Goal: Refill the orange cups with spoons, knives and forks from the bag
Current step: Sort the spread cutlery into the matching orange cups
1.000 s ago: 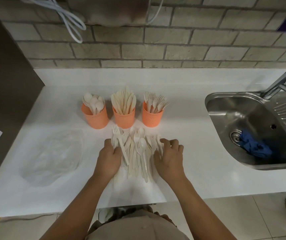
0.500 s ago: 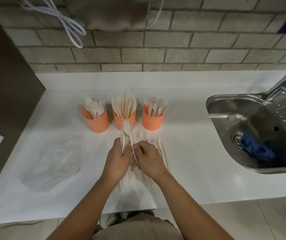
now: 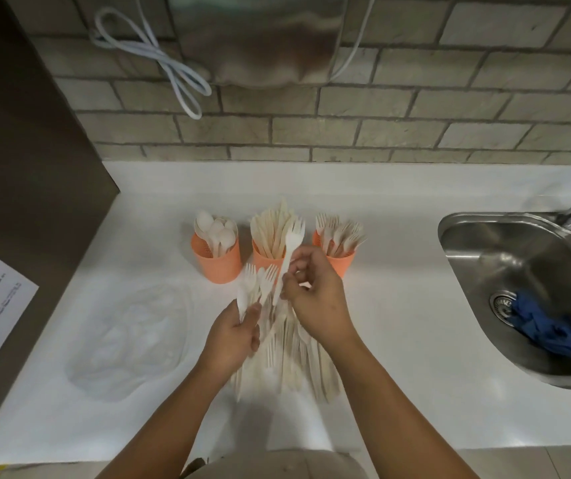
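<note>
Since half a second ago, the right hand (image 3: 315,299) is raising a single fork (image 3: 289,252) off the pile (image 3: 294,361), pinching its handle between thumb and curled fingers. The fork's length is running front to back, tines pointing away, overlapping the knife cup (image 3: 263,259). The left hand (image 3: 234,337) is gripping a small bunch of forks (image 3: 263,281), tines likewise pointing away, just over the pile lying on the counter (image 3: 398,323).

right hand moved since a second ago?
Yes. The right hand left the cutlery pile and moved toward the fork cup, now pinching a fork.
</note>
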`<state>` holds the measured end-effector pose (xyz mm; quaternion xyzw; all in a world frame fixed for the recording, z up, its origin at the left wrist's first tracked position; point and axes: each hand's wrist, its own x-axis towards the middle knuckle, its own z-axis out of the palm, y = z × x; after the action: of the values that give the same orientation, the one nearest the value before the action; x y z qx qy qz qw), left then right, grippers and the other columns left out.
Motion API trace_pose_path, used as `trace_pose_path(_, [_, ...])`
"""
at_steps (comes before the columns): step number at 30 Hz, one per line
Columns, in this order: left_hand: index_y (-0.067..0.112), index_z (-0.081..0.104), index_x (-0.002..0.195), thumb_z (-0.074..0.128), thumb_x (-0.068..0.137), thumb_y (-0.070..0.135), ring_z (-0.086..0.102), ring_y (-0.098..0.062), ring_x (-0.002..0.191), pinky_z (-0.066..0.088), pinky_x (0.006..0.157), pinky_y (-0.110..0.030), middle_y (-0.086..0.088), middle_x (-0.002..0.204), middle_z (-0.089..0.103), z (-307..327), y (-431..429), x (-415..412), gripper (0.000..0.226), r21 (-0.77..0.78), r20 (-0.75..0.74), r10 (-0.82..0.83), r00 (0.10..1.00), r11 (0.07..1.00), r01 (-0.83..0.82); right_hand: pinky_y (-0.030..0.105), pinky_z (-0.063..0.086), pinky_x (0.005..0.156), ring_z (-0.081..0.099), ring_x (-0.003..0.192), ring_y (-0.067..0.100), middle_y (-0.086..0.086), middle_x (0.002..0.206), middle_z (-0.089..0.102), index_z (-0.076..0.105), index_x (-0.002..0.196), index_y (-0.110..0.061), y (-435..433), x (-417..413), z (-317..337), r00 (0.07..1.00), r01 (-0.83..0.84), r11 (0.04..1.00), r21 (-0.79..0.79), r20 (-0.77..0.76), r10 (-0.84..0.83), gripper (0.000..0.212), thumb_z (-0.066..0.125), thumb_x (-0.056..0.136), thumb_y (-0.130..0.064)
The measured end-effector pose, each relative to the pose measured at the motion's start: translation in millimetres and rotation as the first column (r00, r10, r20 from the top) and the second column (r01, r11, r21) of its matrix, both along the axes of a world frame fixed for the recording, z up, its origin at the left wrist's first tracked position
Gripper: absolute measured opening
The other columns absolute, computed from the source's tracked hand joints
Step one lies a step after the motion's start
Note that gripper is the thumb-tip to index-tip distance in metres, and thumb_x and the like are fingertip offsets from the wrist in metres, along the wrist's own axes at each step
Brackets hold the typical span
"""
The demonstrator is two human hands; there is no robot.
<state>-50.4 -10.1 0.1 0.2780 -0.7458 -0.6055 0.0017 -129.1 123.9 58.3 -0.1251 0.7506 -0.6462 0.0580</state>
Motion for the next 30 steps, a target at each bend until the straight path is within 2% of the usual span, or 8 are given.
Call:
trace_pose_path(2, [0.012, 0.063, 0.091, 0.049, 0.108, 0.032, 0.058, -0.015, 0.056, 0.051, 0.07, -0.039, -0.003, 0.061, 0.059, -1, -10, 4, 0.03, 0.027, 0.017, -0.026, 1.0, 0.999, 0.026, 0.054, 0.059, 0.075, 0.062, 0.077, 0.025, -0.011, 0.078, 0.056, 0.055, 0.096, -0.022, -13, -11, 9, 0.999, 0.041, 0.999, 0.001, -0.015, -0.041, 0.026, 0.059, 0.086, 0.001])
trace_pose_path(6, [0.009, 0.068, 0.1, 0.049, 0.109, 0.03, 0.054, -0.019, 0.061, 0.049, 0.07, -0.038, -0.005, 0.074, 0.064, 5, -23, 8, 0.029, 0.144, 0.0, -0.081, 0.997, 0.986, 0.081, 0.051, 0.059, 0.074, 0.068, 0.078, 0.038, 0.017, 0.081, 0.061, 0.052, 0.085, -0.016, -23, -30, 15, 0.988, 0.153, 0.988, -0.013, 0.016, -0.153, 0.007, 0.059, 0.083, -0.014])
trace_pose_path(10, [0.011, 0.063, 0.106, 0.049, 0.109, 0.024, 0.054, -0.02, 0.068, 0.05, 0.065, -0.031, -0.003, 0.081, 0.065, 17, -28, 1, 0.02, 0.25, -0.067, -0.103, 0.992, 0.961, 0.117, 0.019, 0.051, 0.066, 0.065, 0.07, 0.01, -0.001, 0.077, 0.067, 0.059, 0.091, -0.01, -8, -47, 19, 0.939, 0.311, 0.948, 0.069, -0.178, -0.295, 0.004, 0.063, 0.091, -0.009])
trace_pose_path(15, [0.015, 0.06, 0.11, 0.045, 0.11, 0.021, 0.053, -0.019, 0.068, 0.048, 0.061, -0.03, -0.004, 0.082, 0.061, 30, -28, -18, 0.016, 0.292, -0.168, -0.136, 0.976, 0.939, 0.181, 0.01, 0.043, 0.061, 0.064, 0.07, 0.007, -0.007, 0.077, 0.065, 0.056, 0.09, -0.015, 22, -75, 18, 0.862, 0.469, 0.86, 0.202, -0.317, -0.396, 0.007, 0.062, 0.092, -0.015])
trace_pose_path(19, [0.014, 0.058, 0.117, 0.045, 0.111, 0.022, 0.053, -0.019, 0.067, 0.047, 0.064, -0.032, -0.004, 0.083, 0.062, 29, -23, -29, 0.017, 0.251, -0.211, -0.173, 0.962, 0.942, 0.224, 0.004, 0.035, 0.059, 0.059, 0.075, 0.023, 0.001, 0.086, 0.062, 0.058, 0.092, -0.012, 41, -84, -8, 0.914, 0.393, 0.783, 0.482, -0.301, -0.274, 0.008, 0.063, 0.088, -0.009])
trace_pose_path(22, [0.012, 0.057, 0.122, 0.045, 0.11, 0.022, 0.052, -0.019, 0.064, 0.047, 0.063, -0.036, -0.005, 0.085, 0.064, 28, -21, -35, 0.019, 0.222, -0.225, -0.201, 0.953, 0.942, 0.251, 0.006, 0.038, 0.065, 0.06, 0.084, 0.02, 0.004, 0.11, 0.059, 0.059, 0.12, -0.01, 43, -71, -14, 0.891, 0.443, 0.791, 0.422, -0.302, -0.338, 0.031, 0.066, 0.09, -0.017])
trace_pose_path(26, [0.015, 0.055, 0.13, 0.046, 0.11, 0.021, 0.05, -0.02, 0.065, 0.045, 0.058, -0.035, -0.002, 0.085, 0.064, 26, -20, -39, 0.023, 0.21, -0.233, -0.232, 0.944, 0.936, 0.282, 0.019, 0.049, 0.071, 0.059, 0.085, 0.012, -0.002, 0.108, 0.051, 0.058, 0.12, -0.02, 29, -51, -5, 0.874, 0.412, 0.856, 0.313, -0.401, -0.274, 0.028, 0.067, 0.094, -0.016])
trace_pose_path(30, [0.022, 0.056, 0.129, 0.044, 0.111, 0.019, 0.049, -0.019, 0.063, 0.045, 0.055, -0.031, 0.0, 0.084, 0.065, 28, -20, -39, 0.022, 0.212, -0.233, -0.256, 0.938, 0.928, 0.306, 0.021, 0.05, 0.075, 0.062, 0.09, 0.014, -0.002, 0.106, 0.056, 0.065, 0.124, -0.028, 15, -41, 6, 0.95, 0.072, 0.956, 0.283, -0.312, 0.021, 0.027, 0.064, 0.099, -0.017])
